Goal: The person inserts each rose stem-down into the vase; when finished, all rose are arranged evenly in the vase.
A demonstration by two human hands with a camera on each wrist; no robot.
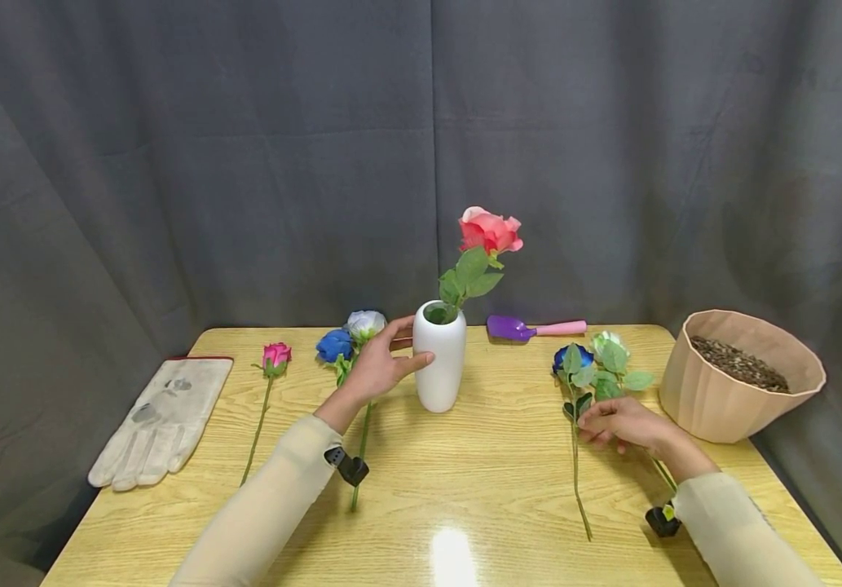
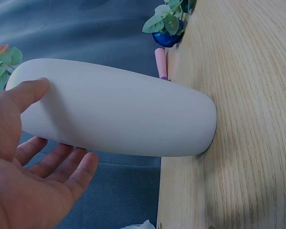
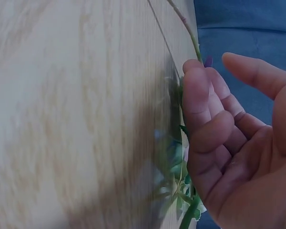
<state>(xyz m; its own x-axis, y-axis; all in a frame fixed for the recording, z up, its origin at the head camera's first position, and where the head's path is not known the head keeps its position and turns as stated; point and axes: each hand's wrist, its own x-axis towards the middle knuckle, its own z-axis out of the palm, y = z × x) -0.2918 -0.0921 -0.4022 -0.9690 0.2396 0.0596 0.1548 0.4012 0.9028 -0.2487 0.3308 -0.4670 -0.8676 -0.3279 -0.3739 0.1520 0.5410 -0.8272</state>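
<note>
White vase (image 1: 439,364), upright mid-table with a pink rose (image 1: 489,230) in it, cupped by the left hand (image 1: 379,366) with fingers spread; right hand (image 1: 622,421), fingers loosely curled, resting on blue rose stem (image 1: 577,456) lying flat at table right.

Overhead glare on table (image 1: 453,554); right wrist view blurred.

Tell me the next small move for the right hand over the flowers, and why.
Probably curl the right hand around the blue rose's stem and lift it. The fingers lie over the stem on the table without a plain grip, and the left hand steadies the white vase, which holds one pink rose.
</note>
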